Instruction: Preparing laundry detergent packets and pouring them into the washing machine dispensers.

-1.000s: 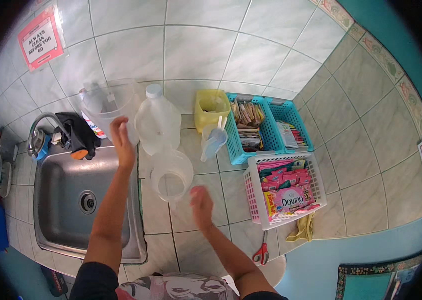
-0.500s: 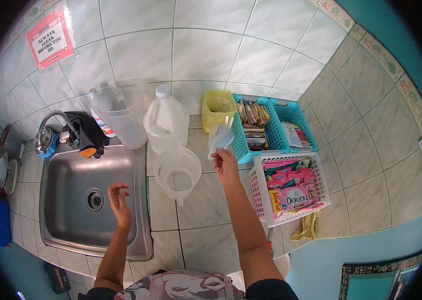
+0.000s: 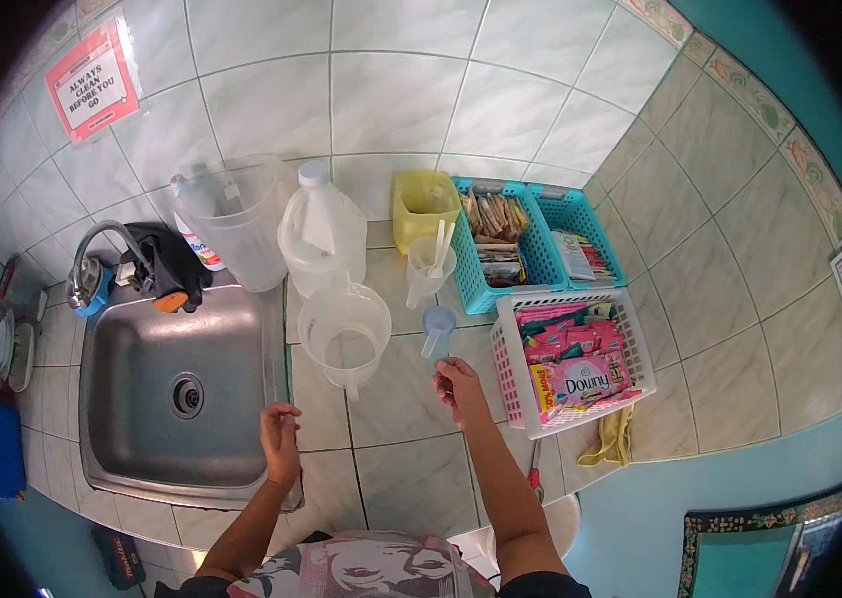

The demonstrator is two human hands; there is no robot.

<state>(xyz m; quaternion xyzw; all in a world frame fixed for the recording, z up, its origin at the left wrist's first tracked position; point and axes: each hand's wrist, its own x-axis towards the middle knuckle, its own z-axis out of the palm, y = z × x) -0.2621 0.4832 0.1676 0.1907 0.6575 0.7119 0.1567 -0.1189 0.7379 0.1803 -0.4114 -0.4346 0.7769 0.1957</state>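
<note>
My right hand [image 3: 459, 391] is closed, its fingertips pinching the lower part of a small translucent blue measuring cup [image 3: 438, 320] above the tiled counter. Just behind it stands a small clear measuring cup [image 3: 423, 271] with white handles sticking out of its top. Left of these is a larger clear pitcher [image 3: 344, 327] with its handle toward me. My left hand [image 3: 280, 439] hovers by the right rim of the steel sink [image 3: 182, 458], fingers loosely bent and holding nothing.
A big white jug [image 3: 321, 234], a tall clear container [image 3: 240, 234] and a yellow tub [image 3: 425, 214] line the wall. On the right are turquoise baskets [image 3: 481, 289] of packets and a white basket [image 3: 516, 389] of pink sachets. A faucet [image 3: 107, 234] rises behind the sink.
My right hand has drawn the blue cup toward me, away from the clear measuring cup, which now stands by itself. My left hand has moved right and nearer me, from over the sink to its rim.
</note>
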